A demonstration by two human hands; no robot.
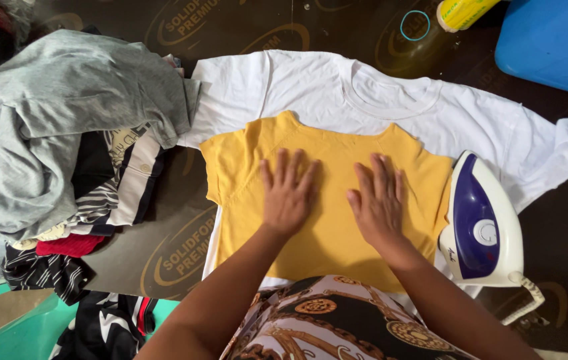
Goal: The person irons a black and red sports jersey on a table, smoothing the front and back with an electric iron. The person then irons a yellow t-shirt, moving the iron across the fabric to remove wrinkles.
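1. Head view: our left hand (289, 198) and right hand (379, 201) lie flat on the yellow shirt (327, 233), fingers spread and released, grasping nothing.
2. The shirt lies directly under our fingers, its long axis running away from us, its collar just beyond the fingertips.
3. It rests on a white shirt (391, 110) that spreads further beyond our fingertips.
4. The iron (481, 223) stands just right of our right hand, which is nearer to it; the clothes pile (51, 147) lies well left. No containers hold anything we can see.

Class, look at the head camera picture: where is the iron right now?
The white and purple iron lies at the right, on the white T-shirt, just right of the yellow T-shirt and the person's right hand.
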